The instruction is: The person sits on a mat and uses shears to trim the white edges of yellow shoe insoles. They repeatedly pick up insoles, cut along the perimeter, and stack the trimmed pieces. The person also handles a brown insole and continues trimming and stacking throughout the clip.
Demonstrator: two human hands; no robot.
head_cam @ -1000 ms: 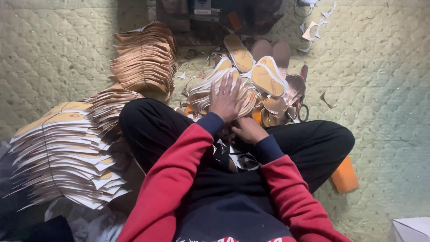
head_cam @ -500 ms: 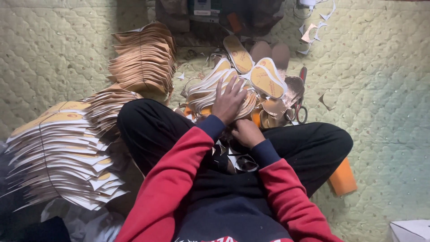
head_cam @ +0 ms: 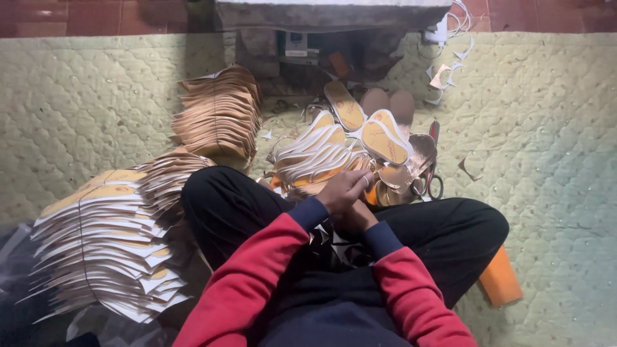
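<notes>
Person sits cross-legged on quilted green mat [head_cam: 96,103]; red tile floor [head_cam: 96,16] beyond. Left hand [head_cam: 344,189] fingers curled on fanned insoles [head_cam: 321,157]; right hand [head_cam: 357,218] beneath, grip unclear. Stacks [head_cam: 103,244] left.

A pale green quilted mat [head_cam: 96,109] is spread over the floor, and a strip of red-brown tiles [head_cam: 96,16] is seen beyond its far edge. A tall fanned stack of white-and-yellow insole cut-outs [head_cam: 103,250] is piled at the left, with a brown stack [head_cam: 222,115] just behind it. Scissors [head_cam: 432,180] are laid at the right of the middle heap. White offcuts [head_cam: 450,64] are scattered near the far right. An orange block [head_cam: 500,279] is tucked by the black trouser leg.
</notes>
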